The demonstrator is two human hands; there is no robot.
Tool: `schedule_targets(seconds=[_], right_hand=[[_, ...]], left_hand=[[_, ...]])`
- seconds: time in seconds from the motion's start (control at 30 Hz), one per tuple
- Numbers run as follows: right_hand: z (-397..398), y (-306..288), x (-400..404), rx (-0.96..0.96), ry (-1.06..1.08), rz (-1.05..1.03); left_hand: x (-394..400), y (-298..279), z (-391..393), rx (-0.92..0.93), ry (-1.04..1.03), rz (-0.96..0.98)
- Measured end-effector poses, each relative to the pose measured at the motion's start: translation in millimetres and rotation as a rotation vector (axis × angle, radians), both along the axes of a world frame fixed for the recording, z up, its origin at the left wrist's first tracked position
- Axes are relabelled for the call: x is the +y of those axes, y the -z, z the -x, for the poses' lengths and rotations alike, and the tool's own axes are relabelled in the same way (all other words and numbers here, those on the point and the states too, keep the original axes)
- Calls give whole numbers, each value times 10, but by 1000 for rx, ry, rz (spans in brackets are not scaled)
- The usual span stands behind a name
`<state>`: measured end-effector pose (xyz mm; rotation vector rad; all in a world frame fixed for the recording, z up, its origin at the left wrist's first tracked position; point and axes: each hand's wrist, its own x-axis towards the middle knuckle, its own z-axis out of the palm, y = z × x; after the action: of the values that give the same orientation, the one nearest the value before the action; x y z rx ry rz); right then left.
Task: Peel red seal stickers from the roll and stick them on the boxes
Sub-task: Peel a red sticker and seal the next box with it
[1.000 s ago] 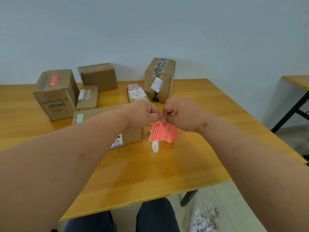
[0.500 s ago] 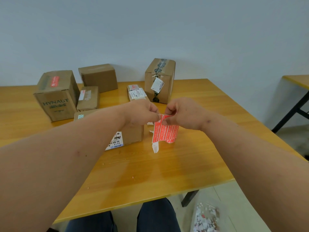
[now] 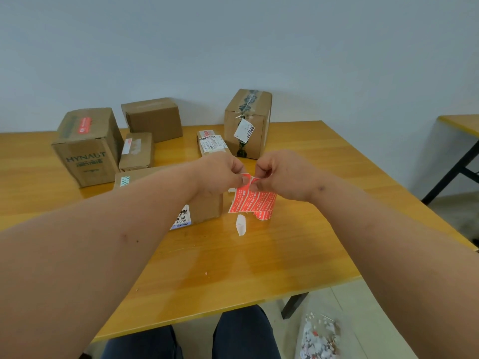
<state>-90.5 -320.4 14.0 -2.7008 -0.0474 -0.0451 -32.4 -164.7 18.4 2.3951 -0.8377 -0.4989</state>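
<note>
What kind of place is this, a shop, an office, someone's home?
Probably a plain office or small parcel-packing room, not a shop. A bare wooden table against a blank wall holds several taped cardboard boxes with shipping labels, and the hands work a roll of red seal stickers. A second table stands to the right.

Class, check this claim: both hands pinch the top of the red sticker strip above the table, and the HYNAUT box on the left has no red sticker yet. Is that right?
Not quite. The head view shows the HYNAUT box already has a red sticker on its top. The rest holds: the left hand and right hand both pinch the top of the red sticker strip above the table.
</note>
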Motion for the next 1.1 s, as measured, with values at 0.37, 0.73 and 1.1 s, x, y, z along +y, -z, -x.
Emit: schedule_targets(seconds=[0.37,0.73,1.1], right_hand=[[-10,-17,3,41,17,-77],[0,-59,47,143,38,-3],[5,-71,65,76,17,0]], left_hand=[[58,7,-41,74,-7,42],[23,-17,-3,41,-22,45],[59,19,-53,98,-66,90]])
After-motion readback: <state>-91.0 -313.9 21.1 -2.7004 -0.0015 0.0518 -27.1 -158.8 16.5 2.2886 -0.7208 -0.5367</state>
